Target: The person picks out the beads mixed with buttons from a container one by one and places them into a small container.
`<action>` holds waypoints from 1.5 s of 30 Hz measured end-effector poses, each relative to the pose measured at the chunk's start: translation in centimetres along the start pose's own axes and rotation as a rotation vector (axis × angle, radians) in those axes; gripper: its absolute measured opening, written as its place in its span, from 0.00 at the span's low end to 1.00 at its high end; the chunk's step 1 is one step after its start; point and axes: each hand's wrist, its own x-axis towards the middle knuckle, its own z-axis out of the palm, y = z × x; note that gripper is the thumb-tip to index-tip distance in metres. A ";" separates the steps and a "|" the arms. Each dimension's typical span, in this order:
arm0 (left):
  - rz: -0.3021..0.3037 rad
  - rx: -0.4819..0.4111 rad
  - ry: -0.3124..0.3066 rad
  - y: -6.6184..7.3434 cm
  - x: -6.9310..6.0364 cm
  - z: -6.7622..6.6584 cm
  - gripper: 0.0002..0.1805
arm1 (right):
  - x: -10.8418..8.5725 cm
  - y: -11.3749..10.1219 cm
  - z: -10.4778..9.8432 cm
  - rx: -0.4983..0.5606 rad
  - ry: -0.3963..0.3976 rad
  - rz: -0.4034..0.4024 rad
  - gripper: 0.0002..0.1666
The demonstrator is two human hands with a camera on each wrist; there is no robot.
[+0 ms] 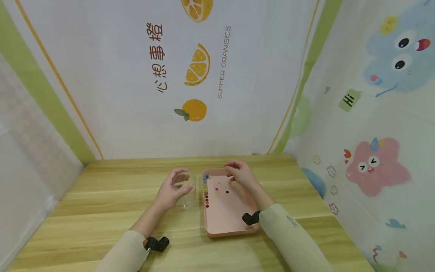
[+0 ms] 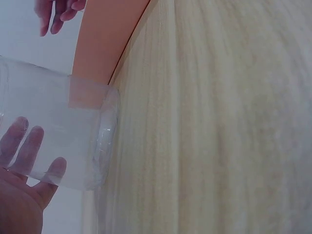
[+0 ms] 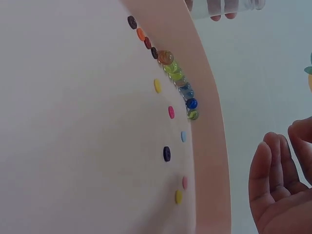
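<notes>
My left hand (image 1: 167,195) grips a clear plastic jar (image 1: 187,200) that stands upright on the table, fingers and thumb around its upper part. Right of the jar lies a shallow pink tray (image 1: 231,223). Glass marbles (image 3: 171,67) and several small buttons (image 3: 147,43) form a line along its left wall. More loose buttons (image 3: 166,154) in yellow, pink, blue and dark colours lie scattered on the tray floor. My right hand (image 1: 242,176) hovers over the tray's far right part with loosely bent fingers; nothing shows between thumb and fingers.
The wood-grain table (image 1: 102,211) reaches back to a white cloth (image 1: 122,124) printed with oranges. Another printed cloth (image 1: 340,151) borders the right side. Each wrist wears a black camera (image 1: 158,244).
</notes>
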 end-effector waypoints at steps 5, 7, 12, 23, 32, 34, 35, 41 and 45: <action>0.003 -0.008 -0.011 0.2 0.0 -0.3 0.36 | 0.5 0.3 0.5 -0.019 0.012 -0.004 0.17; -0.004 -0.005 -0.011 0.1 0.0 -0.3 0.36 | 0.6 0.4 0.7 -0.032 0.014 -0.010 0.18; -0.005 -0.008 -0.004 -0.1 0.0 -0.2 0.35 | 0.9 0.6 1.0 -0.034 0.031 -0.004 0.18; -0.002 -0.025 -0.004 -0.2 0.2 -0.1 0.36 | 1.3 1.0 1.8 -0.048 0.024 0.053 0.11; 0.012 -0.017 -0.006 -0.2 0.1 -0.2 0.35 | 1.7 1.4 2.6 -0.059 -0.006 0.037 0.12; 0.014 -0.019 -0.007 -0.3 0.1 -0.2 0.35 | 1.8 1.4 2.8 -0.074 -0.004 0.047 0.12; 0.014 -0.020 -0.007 -0.3 0.1 -0.2 0.35 | 1.9 1.5 2.9 -0.078 -0.004 0.054 0.11; 0.004 -0.034 -0.008 -0.3 0.1 -0.2 0.35 | 2.1 1.5 3.2 -0.124 -0.012 0.086 0.10; -0.003 -0.038 -0.010 -0.2 0.1 -0.2 0.36 | 2.3 1.7 3.5 -0.155 -0.020 0.107 0.10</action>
